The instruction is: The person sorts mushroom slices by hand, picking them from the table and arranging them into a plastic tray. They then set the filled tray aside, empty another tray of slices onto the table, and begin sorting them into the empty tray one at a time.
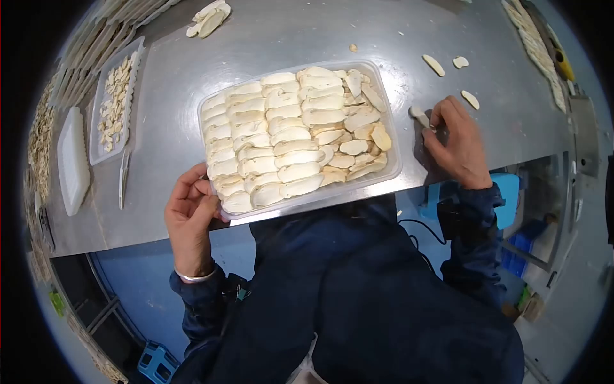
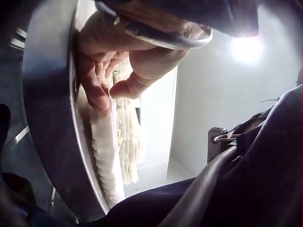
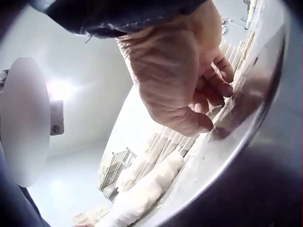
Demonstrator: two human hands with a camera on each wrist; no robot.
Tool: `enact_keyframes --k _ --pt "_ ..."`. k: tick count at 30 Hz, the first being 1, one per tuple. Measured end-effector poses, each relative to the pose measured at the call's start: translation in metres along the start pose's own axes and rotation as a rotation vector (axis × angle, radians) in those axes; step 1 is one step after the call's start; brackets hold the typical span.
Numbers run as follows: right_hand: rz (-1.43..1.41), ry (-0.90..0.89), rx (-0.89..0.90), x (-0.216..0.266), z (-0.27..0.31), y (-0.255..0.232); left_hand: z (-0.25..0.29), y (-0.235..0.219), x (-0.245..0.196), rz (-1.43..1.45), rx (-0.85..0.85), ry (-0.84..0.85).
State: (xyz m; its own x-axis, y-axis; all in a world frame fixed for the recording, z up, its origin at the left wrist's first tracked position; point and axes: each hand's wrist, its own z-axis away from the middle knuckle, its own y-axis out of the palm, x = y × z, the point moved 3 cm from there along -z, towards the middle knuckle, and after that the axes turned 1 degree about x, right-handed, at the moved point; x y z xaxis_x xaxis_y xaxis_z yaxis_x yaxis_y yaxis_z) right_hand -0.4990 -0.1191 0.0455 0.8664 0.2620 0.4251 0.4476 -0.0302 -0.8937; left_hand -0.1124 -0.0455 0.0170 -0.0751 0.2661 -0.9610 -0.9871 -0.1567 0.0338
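A clear plastic tray [image 1: 395, 169] sits near the front edge of the metal table, filled with pale mushroom slices [image 1: 291, 137] in overlapping rows; smaller, browner pieces lie along its right side. My left hand [image 1: 190, 214] grips the tray's near left corner, thumb on the outer side and fingers around the rim. In the left wrist view, the tray's side wall [image 2: 105, 151] runs down from those fingers. To the right of the tray, my right hand [image 1: 459, 142] pinches a small mushroom piece [image 1: 419, 116] between thumb and forefinger, low against the tabletop. The right wrist view hides this piece behind the fingers.
Loose mushroom slices [image 1: 433, 65] lie at the right. A second tray [image 1: 96, 144] of small pieces, a white lid-like tray [image 1: 73, 163] and a knife [image 1: 123, 182] are at the left. Stacked trays [image 1: 96, 57] stand behind. More mushrooms [image 1: 209, 19] lie at the back.
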Motion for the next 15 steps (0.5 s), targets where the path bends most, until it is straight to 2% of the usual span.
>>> enact_keyframes --k 5,8,14,15 --pt "0.026 -0.076 -0.036 0.006 0.000 0.000 0.000 0.001 -0.001 -0.010 -0.004 -0.003" --pt "0.081 -0.014 -0.016 0.001 0.001 0.005 0.000 0.001 -0.001 -0.011 0.002 0.002" --pt "0.052 -0.022 -0.039 0.006 -0.004 0.004 0.000 0.000 -0.002 0.023 0.009 -0.004" --pt "0.046 -0.110 -0.071 0.016 -0.006 0.002 0.000 0.000 -0.002 0.021 0.008 -0.003"
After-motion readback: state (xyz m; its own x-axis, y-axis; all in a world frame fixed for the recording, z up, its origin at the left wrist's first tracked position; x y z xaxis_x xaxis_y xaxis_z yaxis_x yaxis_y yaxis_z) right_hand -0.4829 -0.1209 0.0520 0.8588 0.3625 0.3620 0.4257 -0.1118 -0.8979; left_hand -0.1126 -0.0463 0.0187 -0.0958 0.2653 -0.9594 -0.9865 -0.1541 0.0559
